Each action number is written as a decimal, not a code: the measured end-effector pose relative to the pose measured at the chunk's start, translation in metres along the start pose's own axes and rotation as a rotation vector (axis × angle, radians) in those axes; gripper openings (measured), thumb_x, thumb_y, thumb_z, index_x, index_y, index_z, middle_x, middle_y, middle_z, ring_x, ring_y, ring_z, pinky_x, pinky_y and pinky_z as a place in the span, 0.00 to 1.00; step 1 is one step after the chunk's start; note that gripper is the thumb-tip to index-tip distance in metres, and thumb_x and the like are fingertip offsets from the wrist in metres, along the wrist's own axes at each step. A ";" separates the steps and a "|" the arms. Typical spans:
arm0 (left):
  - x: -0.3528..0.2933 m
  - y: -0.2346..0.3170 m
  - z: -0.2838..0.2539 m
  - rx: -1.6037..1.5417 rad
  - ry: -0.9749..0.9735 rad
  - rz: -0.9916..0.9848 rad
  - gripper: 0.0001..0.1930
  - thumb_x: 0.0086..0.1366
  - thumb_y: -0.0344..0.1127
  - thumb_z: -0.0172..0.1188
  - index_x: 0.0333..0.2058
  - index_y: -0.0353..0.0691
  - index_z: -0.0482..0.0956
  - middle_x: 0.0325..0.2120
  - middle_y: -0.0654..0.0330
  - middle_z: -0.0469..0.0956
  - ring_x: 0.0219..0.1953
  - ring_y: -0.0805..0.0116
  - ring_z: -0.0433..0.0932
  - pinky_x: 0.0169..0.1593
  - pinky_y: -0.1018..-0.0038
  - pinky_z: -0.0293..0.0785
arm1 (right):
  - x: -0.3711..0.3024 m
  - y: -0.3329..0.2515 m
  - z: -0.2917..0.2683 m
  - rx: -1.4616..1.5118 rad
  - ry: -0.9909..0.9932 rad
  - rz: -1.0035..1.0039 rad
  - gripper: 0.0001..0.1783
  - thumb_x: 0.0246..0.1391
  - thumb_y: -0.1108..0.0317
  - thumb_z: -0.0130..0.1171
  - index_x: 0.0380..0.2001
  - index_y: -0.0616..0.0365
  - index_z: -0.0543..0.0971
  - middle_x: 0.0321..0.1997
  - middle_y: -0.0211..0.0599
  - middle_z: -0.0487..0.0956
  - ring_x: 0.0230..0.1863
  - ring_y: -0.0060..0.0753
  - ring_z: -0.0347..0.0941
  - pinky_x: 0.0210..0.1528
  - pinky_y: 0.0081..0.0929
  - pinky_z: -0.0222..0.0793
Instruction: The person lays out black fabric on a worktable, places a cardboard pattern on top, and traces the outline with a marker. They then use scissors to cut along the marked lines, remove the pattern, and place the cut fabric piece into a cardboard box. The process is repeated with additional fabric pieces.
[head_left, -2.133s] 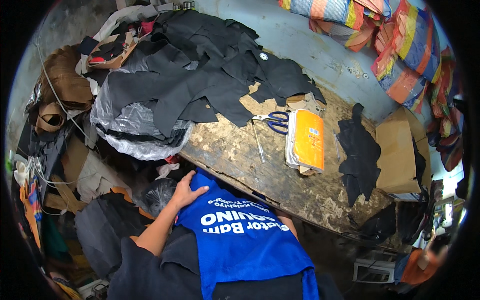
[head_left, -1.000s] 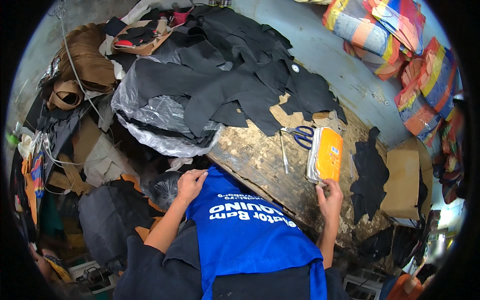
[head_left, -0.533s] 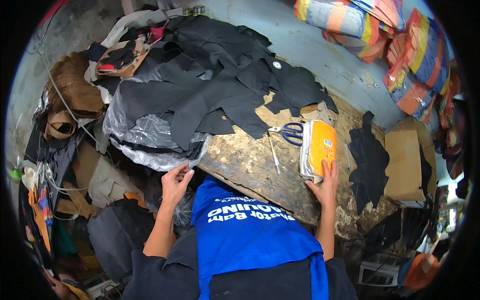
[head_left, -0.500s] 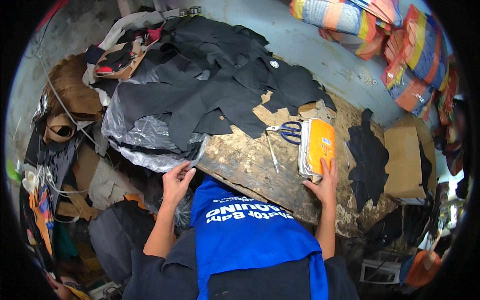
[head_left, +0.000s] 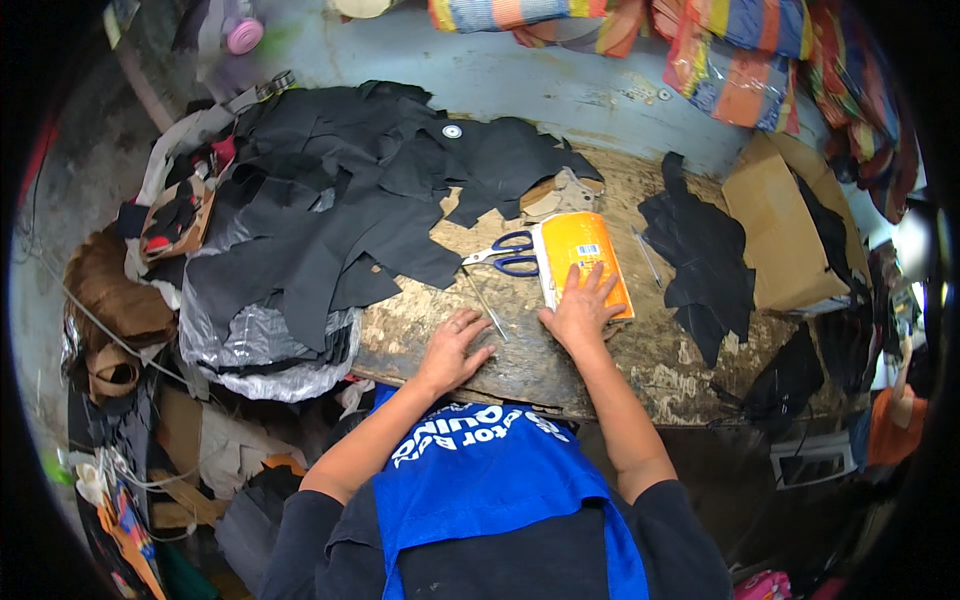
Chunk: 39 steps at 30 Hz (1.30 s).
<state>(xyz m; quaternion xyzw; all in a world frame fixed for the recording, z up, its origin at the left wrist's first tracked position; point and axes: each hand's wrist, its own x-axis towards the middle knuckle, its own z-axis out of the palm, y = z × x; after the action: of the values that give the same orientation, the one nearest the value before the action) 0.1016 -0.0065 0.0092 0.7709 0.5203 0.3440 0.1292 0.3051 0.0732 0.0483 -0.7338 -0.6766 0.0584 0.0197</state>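
Observation:
My right hand [head_left: 583, 308] lies with spread fingers on the lower part of a thick orange-covered notebook [head_left: 575, 240]. Its thumb points left, beside the notebook's edge. My left hand [head_left: 456, 350] rests on the worn wooden table [head_left: 540, 372], fingers apart and holding nothing. Just beyond its fingertips lies a thin silver pen-like rod [head_left: 485, 305]. Scissors with dark blue handles [head_left: 516, 253] lie against the notebook's left side, blades toward the left. Black sheet pieces [head_left: 310, 210] are heaped over the table's left part, some on clear plastic wrap [head_left: 275, 375].
Another black piece [head_left: 700, 255] lies right of the notebook, with a slim pen [head_left: 647, 257] between them. An open cardboard box [head_left: 785, 235] stands at the right. Brown rolled material [head_left: 115, 300] sits far left. Striped woven bags [head_left: 740, 85] are piled at the back.
My left hand has left the plastic wrap's edge and moved right onto the table near the rod. My right hand has slid from the notebook's lower edge up onto its cover. The view has shifted.

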 end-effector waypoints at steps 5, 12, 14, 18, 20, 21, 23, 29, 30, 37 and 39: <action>-0.005 -0.006 0.012 0.104 -0.114 0.026 0.19 0.54 0.41 0.63 0.44 0.41 0.77 0.48 0.53 0.73 0.56 0.55 0.66 0.58 0.60 0.56 | 0.007 0.003 0.011 -0.184 -0.038 -0.038 0.45 0.47 0.56 0.59 0.63 0.65 0.53 0.67 0.69 0.43 0.65 0.79 0.38 0.51 0.77 0.51; 0.008 0.012 0.026 -0.390 -0.128 -0.356 0.19 0.55 0.32 0.64 0.46 0.31 0.75 0.48 0.48 0.73 0.42 0.62 0.77 0.42 0.72 0.74 | 0.010 0.014 0.028 -0.244 -0.005 -0.131 0.33 0.56 0.68 0.45 0.64 0.64 0.54 0.66 0.72 0.45 0.63 0.84 0.40 0.46 0.81 0.52; 0.032 0.025 0.047 -0.846 -0.117 -0.528 0.26 0.57 0.34 0.63 0.52 0.28 0.68 0.50 0.48 0.72 0.42 0.65 0.76 0.43 0.74 0.73 | 0.009 0.015 0.030 -0.248 0.020 -0.131 0.36 0.53 0.62 0.48 0.63 0.63 0.55 0.66 0.71 0.46 0.64 0.83 0.40 0.47 0.79 0.52; 0.095 0.032 0.080 -1.453 -0.145 -0.896 0.22 0.61 0.43 0.59 0.49 0.36 0.70 0.44 0.54 0.73 0.45 0.65 0.72 0.50 0.70 0.68 | 0.002 0.026 0.025 -0.184 0.099 -0.166 0.44 0.45 0.53 0.58 0.63 0.58 0.58 0.66 0.68 0.49 0.64 0.78 0.45 0.49 0.71 0.57; 0.116 0.032 0.090 -1.492 -0.130 -0.967 0.25 0.58 0.50 0.61 0.48 0.39 0.71 0.43 0.56 0.73 0.43 0.66 0.71 0.49 0.71 0.68 | -0.005 0.034 0.020 -0.129 0.093 -0.187 0.44 0.42 0.53 0.60 0.62 0.57 0.59 0.65 0.66 0.51 0.63 0.76 0.48 0.48 0.68 0.58; 0.123 0.034 0.095 -1.448 -0.127 -1.016 0.26 0.56 0.52 0.63 0.45 0.38 0.73 0.37 0.58 0.76 0.38 0.68 0.72 0.47 0.73 0.68 | -0.009 0.039 0.017 -0.099 0.085 -0.162 0.44 0.42 0.53 0.60 0.62 0.57 0.60 0.65 0.66 0.51 0.63 0.76 0.48 0.48 0.68 0.58; 0.135 0.035 0.103 -1.268 -0.175 -1.089 0.23 0.54 0.49 0.65 0.42 0.37 0.76 0.31 0.59 0.78 0.32 0.69 0.74 0.42 0.74 0.70 | -0.020 0.043 0.012 -0.017 0.099 -0.133 0.43 0.42 0.54 0.59 0.61 0.58 0.61 0.65 0.66 0.52 0.62 0.77 0.49 0.48 0.68 0.59; 0.133 0.050 0.132 -0.362 -0.338 -0.515 0.19 0.54 0.38 0.67 0.36 0.26 0.78 0.32 0.50 0.80 0.32 0.69 0.79 0.35 0.73 0.75 | -0.073 0.064 0.009 0.040 0.123 -0.109 0.40 0.44 0.46 0.59 0.57 0.59 0.65 0.63 0.65 0.56 0.62 0.73 0.52 0.52 0.62 0.59; 0.130 0.052 0.134 -0.399 -0.393 -0.522 0.18 0.55 0.35 0.65 0.38 0.25 0.76 0.33 0.50 0.80 0.32 0.68 0.79 0.35 0.73 0.75 | -0.083 0.074 0.007 0.097 0.146 -0.142 0.41 0.44 0.44 0.60 0.56 0.60 0.66 0.63 0.64 0.56 0.62 0.71 0.53 0.52 0.61 0.59; 0.112 0.089 0.113 -0.845 -0.537 -0.678 0.22 0.58 0.33 0.63 0.45 0.30 0.64 0.31 0.53 0.79 0.26 0.73 0.77 0.23 0.79 0.73 | -0.103 0.107 -0.022 0.323 0.185 0.010 0.45 0.38 0.43 0.66 0.52 0.66 0.68 0.59 0.62 0.61 0.62 0.63 0.54 0.56 0.59 0.54; 0.104 0.102 0.109 -0.887 -0.596 -0.691 0.22 0.58 0.34 0.63 0.47 0.29 0.66 0.29 0.56 0.79 0.21 0.75 0.76 0.20 0.79 0.72 | -0.106 0.095 -0.021 0.254 0.077 0.057 0.51 0.35 0.42 0.68 0.58 0.60 0.62 0.64 0.62 0.53 0.66 0.64 0.46 0.55 0.70 0.47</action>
<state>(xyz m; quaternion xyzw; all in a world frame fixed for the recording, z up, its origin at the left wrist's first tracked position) 0.2703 0.0604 0.0277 0.4944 0.4887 0.2361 0.6789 0.3937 -0.0387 0.0655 -0.7459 -0.6416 0.1160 0.1365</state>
